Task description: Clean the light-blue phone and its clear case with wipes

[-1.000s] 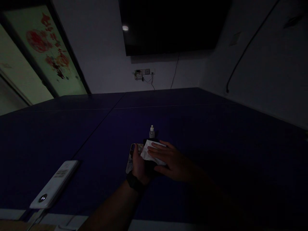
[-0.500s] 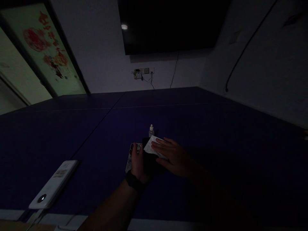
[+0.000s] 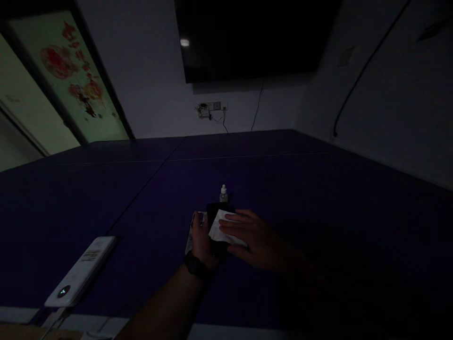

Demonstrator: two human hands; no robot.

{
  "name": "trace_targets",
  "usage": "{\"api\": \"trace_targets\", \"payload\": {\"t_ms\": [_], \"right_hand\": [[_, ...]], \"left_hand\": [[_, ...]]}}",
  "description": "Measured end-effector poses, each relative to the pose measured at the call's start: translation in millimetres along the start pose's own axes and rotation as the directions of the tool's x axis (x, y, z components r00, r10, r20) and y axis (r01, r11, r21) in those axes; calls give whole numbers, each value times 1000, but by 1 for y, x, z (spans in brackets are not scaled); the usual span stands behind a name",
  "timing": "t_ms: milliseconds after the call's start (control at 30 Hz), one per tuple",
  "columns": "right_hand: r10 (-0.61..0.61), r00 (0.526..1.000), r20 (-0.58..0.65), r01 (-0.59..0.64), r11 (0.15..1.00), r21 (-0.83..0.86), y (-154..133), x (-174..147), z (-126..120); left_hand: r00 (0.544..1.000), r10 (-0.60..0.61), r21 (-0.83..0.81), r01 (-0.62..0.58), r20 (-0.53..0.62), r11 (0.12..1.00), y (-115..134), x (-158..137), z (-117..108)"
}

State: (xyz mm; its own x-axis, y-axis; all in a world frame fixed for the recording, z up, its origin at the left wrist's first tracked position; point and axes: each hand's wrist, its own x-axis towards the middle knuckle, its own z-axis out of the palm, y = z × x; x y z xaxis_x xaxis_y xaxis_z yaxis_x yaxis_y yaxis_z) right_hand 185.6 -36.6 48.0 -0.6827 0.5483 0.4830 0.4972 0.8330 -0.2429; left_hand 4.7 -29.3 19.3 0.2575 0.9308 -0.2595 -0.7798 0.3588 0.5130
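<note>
My left hand [image 3: 203,241], with a dark band at its wrist, grips a flat black rectangular thing [image 3: 214,210] that looks like a phone; the dim light hides its details. Pressed flat on its face is a white tissue [image 3: 220,230], under the fingers of my right hand [image 3: 253,238]. Just left of my left hand lies a pale patterned piece [image 3: 189,238], perhaps a phone case, partly covered by that hand. Right behind the black thing stands a small clear bottle [image 3: 223,195] with a white cap.
On the dark blue table [image 3: 141,264] at left lies a white power bank [image 3: 82,271] with a lit round display and a cable plugged in. A large dark TV [image 3: 255,42] hangs on the wall, above sockets with wires [image 3: 212,107].
My right hand has slid the tissue down, toward me, over the black thing, so more of its far end shows. My left hand keeps its hold.
</note>
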Motion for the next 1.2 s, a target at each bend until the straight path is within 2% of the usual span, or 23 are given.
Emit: {"api": "trace_targets", "payload": {"t_ms": [100,233,333,467,633,800,967,1033,1133,1200], "right_hand": [[-25,997,76,24,1000,4,-13,2,3],[-77,990,115,73,996,43,-23,4,5],[-71,994,83,67,996,54,-20,4,4],[37,998,59,-36,999,-11,-15,5,5],[-79,990,114,75,996,44,-21,7,8],[25,997,74,-24,1000,-19,-20,5,7],[-71,990,124,66,997,43,-22,6,4],[-34,993,114,31,999,34,-21,6,4],[89,993,71,-87,996,-25,-17,6,4],[70,994,79,-68,997,-24,-17,6,4]], "left_hand": [[999,-50,-67,49,-14,997,3,-5,8],[990,-131,-106,136,58,985,4,-10,14],[991,-122,-102,127,55,987,2,-9,12],[995,-92,-77,96,44,992,1,-6,7],[990,-99,-112,110,98,988,2,-9,8],[996,-83,-132,81,-15,988,4,-9,12],[991,-117,-121,125,69,985,1,-5,5],[991,-100,-119,111,90,987,0,-3,0],[994,-71,-117,80,81,990,0,1,-6],[993,-82,-120,92,81,989,1,2,-5]]}}
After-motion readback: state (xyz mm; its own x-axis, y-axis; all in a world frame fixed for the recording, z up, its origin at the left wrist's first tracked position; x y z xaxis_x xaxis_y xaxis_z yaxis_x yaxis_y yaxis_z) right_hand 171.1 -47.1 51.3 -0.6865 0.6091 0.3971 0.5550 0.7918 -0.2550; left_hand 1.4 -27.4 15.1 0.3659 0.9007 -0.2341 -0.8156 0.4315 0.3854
